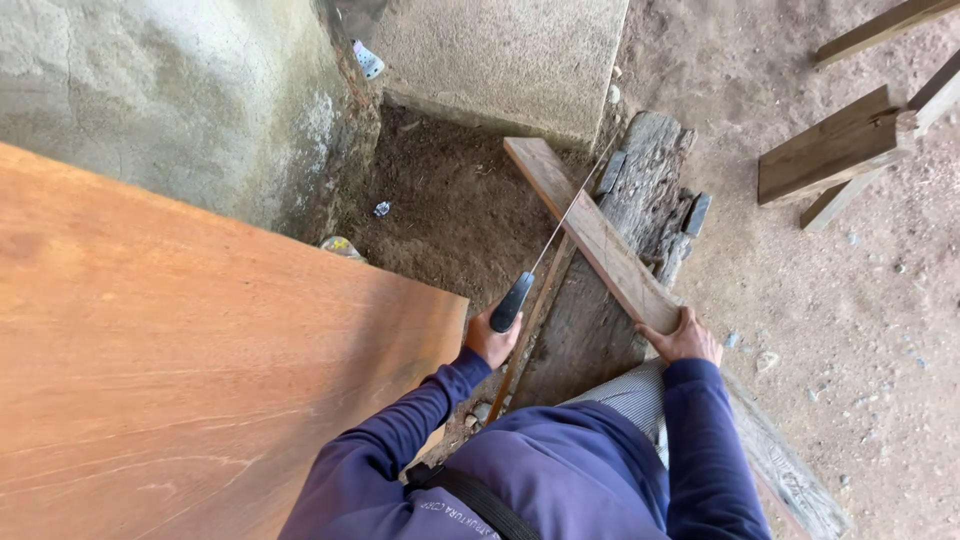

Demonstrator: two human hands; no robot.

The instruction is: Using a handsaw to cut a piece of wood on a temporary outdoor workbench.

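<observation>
A person in a dark blue long-sleeved top is bending over a rough, weathered beam [610,300] lying on a dirt floor [850,300], seen from above. The left hand [492,338] is wrapping tightly around the dark handle of a handsaw [512,302], its thin blade running edge-on up and away towards a lighter plank [590,232]; where the blade meets the plank it is too thin to tell whether it is touching the wood. The right hand [684,338] is pressing down on the near end of that plank, fingers spread flat over its top and edge, holding it against the beam beneath. The plank is lying diagonally across the beam, its far end pointing towards a concrete wall [500,50]. A large sheet of reddish-brown board [180,360] is filling the left side of the view, its edge standing just beside the left forearm. A black strap is crossing the person's chest, and a striped trouser leg is showing between the arms. At upper right, well apart from the hands, several offcuts of timber [830,150] are lying joined together on the bare ground, with small stones scattered about. A scrap of litter [368,60] is lying near the foot of the wall.
</observation>
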